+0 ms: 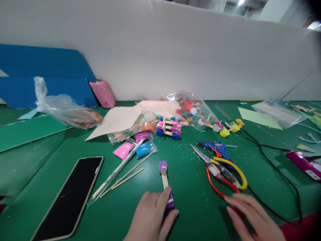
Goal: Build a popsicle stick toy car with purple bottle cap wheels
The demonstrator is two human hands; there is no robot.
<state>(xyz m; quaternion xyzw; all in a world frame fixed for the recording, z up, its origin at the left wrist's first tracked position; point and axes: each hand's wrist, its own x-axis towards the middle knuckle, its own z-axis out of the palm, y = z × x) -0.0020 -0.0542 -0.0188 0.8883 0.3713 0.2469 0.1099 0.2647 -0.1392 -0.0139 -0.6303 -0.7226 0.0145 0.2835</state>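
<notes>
Near the front centre, my left hand (152,214) pinches a small piece made of pale sticks (164,176) with a purple block (163,166) at its far end and more purple at the near end, partly under my fingers. My right hand (253,214) is at the lower right, its fingers apart beside the red handle of the pliers (218,174). Whether a fingertip touches that handle is hard to tell. Scissors (233,167) with yellow handles lie across the pliers. Behind them rests a blue glue gun (217,147).
A phone (70,197) lies at the left beside wooden sticks (127,179). Farther back are clay packets (123,150), small wheeled models (169,128), a bag of coloured caps (188,107) and a pink bottle (102,93). A black cable (281,174) and purple power strip (304,164) are at the right.
</notes>
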